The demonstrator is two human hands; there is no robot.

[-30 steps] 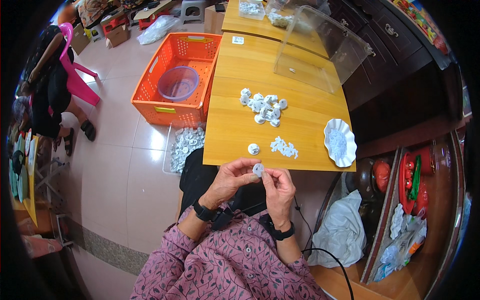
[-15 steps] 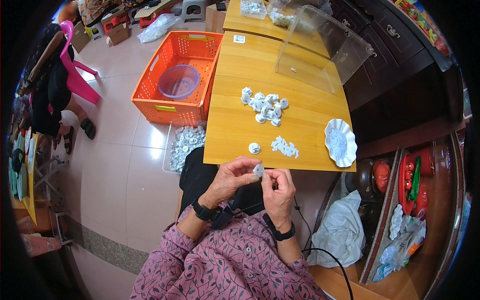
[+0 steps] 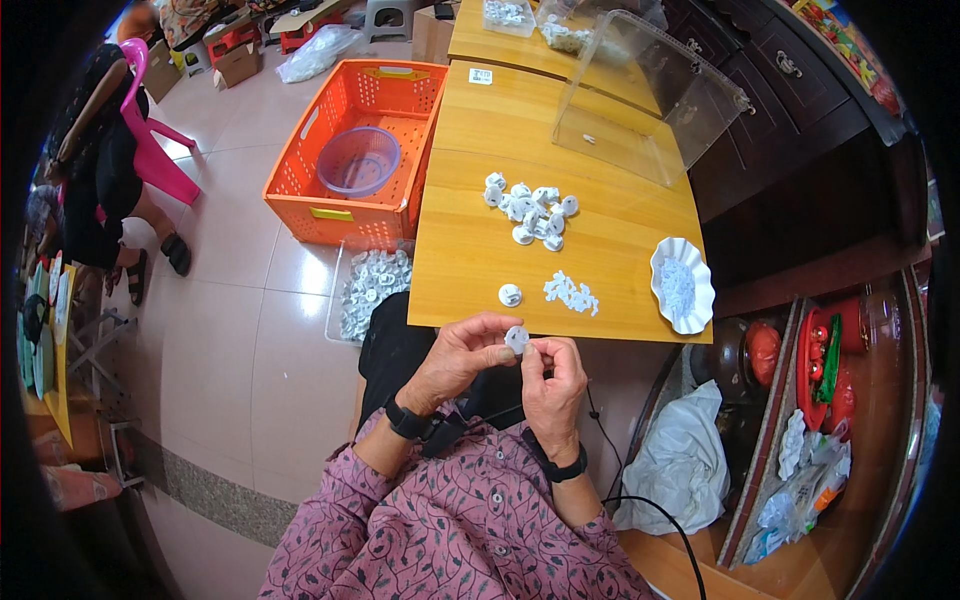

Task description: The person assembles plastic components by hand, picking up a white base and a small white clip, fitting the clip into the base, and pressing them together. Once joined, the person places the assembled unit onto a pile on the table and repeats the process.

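In the head view, we see the left hand (image 3: 452, 362) pinching one smooth, round white disc (image 3: 516, 339), just off the near edge of the wood-grain table (image 3: 455, 200). The right hand (image 3: 556, 390) brings thumb and forefinger to the disc's right rim; we can't tell whether they grip. Up top, we count one lone round piece (image 3: 510, 295), one overlapping heap of white pieces (image 3: 533, 213), one scatter of tiny bits (image 3: 572, 293) and one scalloped dish (image 3: 703, 290) near the right edge. Bare wood separates heap and dish.
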